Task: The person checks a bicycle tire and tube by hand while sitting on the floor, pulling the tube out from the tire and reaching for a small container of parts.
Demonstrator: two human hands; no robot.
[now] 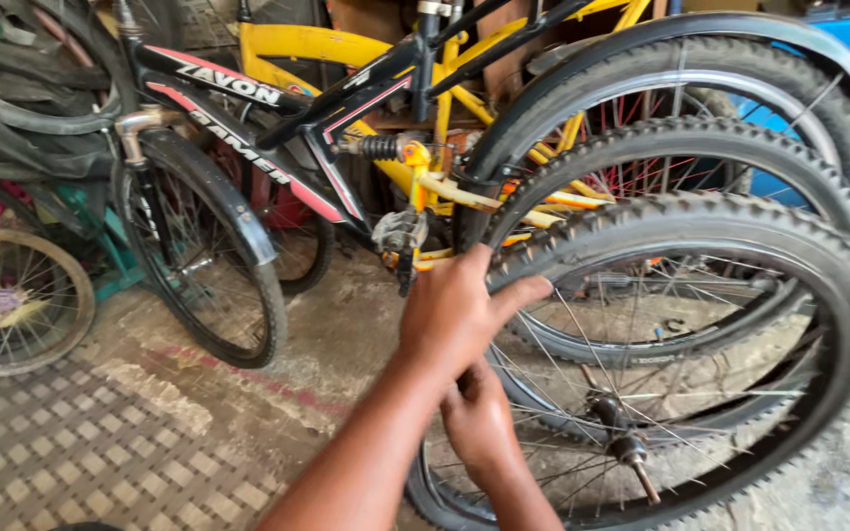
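The left hand (455,315) has its fingers (518,292) clamped over the knobby tyre (740,221) of a loose wheel (632,447), steadying it upright on the floor (150,433). The right hand (479,423), lower, curls around the rim; its grasp is partly hidden. Behind stand a black bicycle (248,147) and a yellow bicycle (307,44).

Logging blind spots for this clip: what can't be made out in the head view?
- Lower hand: fingers hidden behind the upper hand and the wheel; its grip, and which hand is which, cannot be told.
- Wheel's bottom: cut off by the frame edge.
- Hub axle: too small and blurred for detail.
- Black bicycle: handlebars cut off at the top.
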